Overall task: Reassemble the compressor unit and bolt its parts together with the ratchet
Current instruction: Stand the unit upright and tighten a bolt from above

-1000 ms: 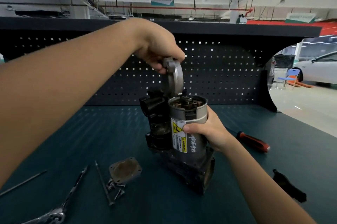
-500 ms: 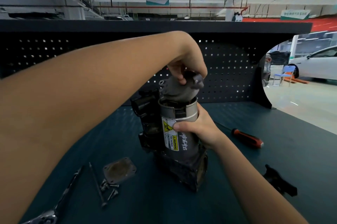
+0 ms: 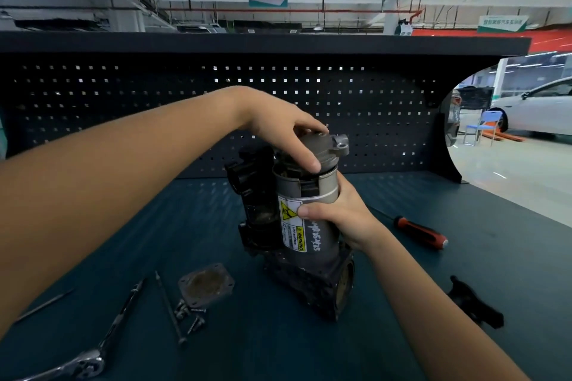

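The compressor unit (image 3: pixel 312 235) stands upright on the dark bench, a grey cylinder with a yellow warning label on a black base. My right hand (image 3: pixel 337 213) grips the cylinder from the right side. My left hand (image 3: pixel 288 132) holds the grey end cap (image 3: pixel 325 148) on top of the cylinder, sitting slightly tilted on the rim. The ratchet (image 3: pixel 93 356) lies at the bench's front left. A flat cover plate (image 3: pixel 205 284), several short bolts (image 3: pixel 192 315) and long bolts (image 3: pixel 170 309) lie left of the unit.
A red-handled screwdriver (image 3: pixel 421 233) lies to the right of the unit. A black part (image 3: pixel 473 303) rests near the right edge. A thin rod (image 3: pixel 43 304) lies far left. A black pegboard wall (image 3: pixel 371 102) closes the back of the bench.
My left hand has lowered the end cap from an upright tilt above the cylinder down onto its open top. My right hand has kept its grip on the cylinder.
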